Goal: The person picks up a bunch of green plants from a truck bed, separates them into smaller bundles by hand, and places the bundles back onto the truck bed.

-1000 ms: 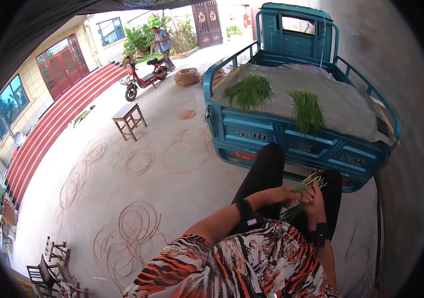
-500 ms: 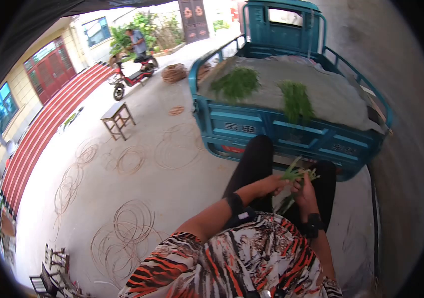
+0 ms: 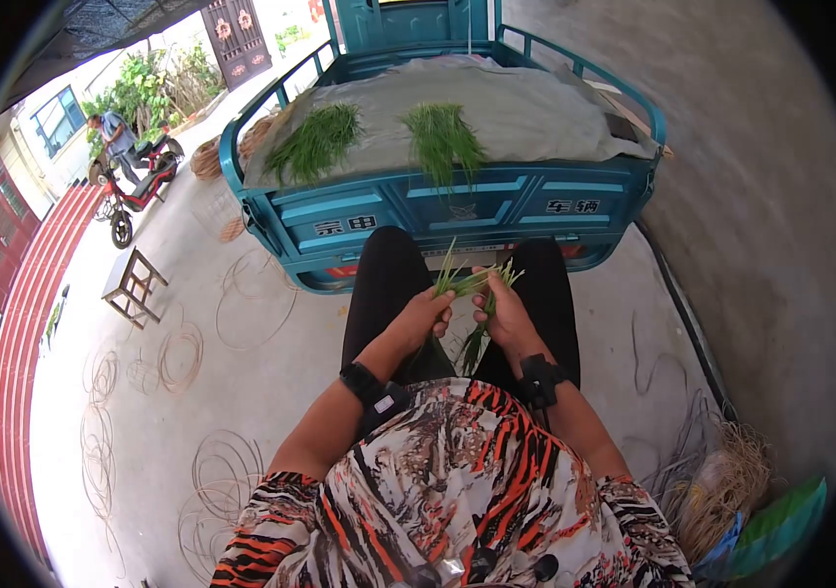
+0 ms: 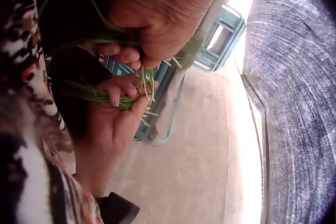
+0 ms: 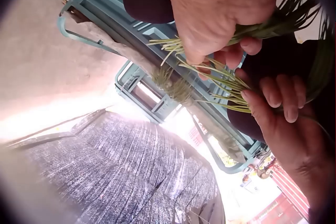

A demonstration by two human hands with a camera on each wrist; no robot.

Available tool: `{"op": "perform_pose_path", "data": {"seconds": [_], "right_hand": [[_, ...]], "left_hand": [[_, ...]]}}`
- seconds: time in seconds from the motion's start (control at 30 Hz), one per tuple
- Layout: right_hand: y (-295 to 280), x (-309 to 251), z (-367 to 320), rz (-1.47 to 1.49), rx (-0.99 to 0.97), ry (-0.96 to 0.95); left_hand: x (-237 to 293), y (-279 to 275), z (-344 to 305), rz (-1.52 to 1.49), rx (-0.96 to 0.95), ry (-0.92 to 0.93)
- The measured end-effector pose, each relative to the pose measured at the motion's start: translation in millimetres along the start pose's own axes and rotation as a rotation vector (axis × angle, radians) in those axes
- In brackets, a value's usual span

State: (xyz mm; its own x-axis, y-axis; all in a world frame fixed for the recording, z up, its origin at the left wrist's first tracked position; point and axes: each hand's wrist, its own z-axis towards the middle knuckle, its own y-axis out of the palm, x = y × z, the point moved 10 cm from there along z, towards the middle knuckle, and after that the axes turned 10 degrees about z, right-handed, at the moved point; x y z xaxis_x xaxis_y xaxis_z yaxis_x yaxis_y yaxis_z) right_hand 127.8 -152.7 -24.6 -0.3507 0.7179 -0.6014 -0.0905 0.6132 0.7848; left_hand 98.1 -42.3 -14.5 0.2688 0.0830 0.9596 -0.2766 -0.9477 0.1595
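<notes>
Both hands work over the lap, side by side, with thin green chives in each. My left hand (image 3: 426, 316) pinches a bunch of chives (image 5: 228, 87) between thumb and fingers, pale cut ends sticking out past the fingertips. Another bunch (image 5: 167, 45) is gripped in my right hand (image 3: 504, 316), its dark leaves hanging down toward the lap. Pale stalks bridge the small gap between the two hands. In the left wrist view the back of the left hand (image 4: 168, 19) covers much of its own grip.
Just beyond the knees stands a blue cargo tricycle (image 3: 398, 211); two heaps of chives (image 3: 315, 142) (image 3: 442, 142) lie on its grey cover (image 3: 535, 118). Wire coils (image 3: 217, 475) and a stool (image 3: 134, 284) are at left. Dry strands (image 3: 731, 480) lie at lower right. A person (image 3: 117, 139) is beside a red scooter.
The head view has turned to the right, so the tricycle and lap sit further left. The hands, close together a second ago, are now a little apart, each still holding chives.
</notes>
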Motion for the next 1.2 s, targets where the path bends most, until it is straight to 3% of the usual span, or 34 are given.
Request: {"op": "perform_pose_path", "data": {"seconds": [0.2, 0.6, 0.7, 0.8, 1.03, 1.1, 1.17, 1.2], "right_hand": [[12, -1, -1, 0.039, -0.074, -0.003], [-5, 2, 3, 0.233, 0.070, -0.012], [-2, 19, 5, 0.204, -0.011, 0.119], [-8, 32, 6, 0.176, 0.031, 0.229], [-19, 39, 3, 0.259, 0.109, 0.285], [-2, 46, 4, 0.259, -0.146, 0.419], [25, 35, -9, 0.205, -0.229, 0.389], [34, 31, -14, 0.146, -0.242, 0.388]], "left_hand": [[0, 2, -2, -0.017, -0.021, -0.025], [5, 3, 0, -0.246, -0.070, -0.029], [7, 1, 0, -0.281, -0.085, 0.008], [7, 0, 1, -0.292, -0.073, 0.016], [11, -4, 2, -0.341, -0.062, 0.105], [3, -8, 9, -0.302, -0.096, 0.143], [12, -8, 4, -0.044, -0.023, 0.272], [22, -4, -5, 0.020, -0.012, 0.239]]}}
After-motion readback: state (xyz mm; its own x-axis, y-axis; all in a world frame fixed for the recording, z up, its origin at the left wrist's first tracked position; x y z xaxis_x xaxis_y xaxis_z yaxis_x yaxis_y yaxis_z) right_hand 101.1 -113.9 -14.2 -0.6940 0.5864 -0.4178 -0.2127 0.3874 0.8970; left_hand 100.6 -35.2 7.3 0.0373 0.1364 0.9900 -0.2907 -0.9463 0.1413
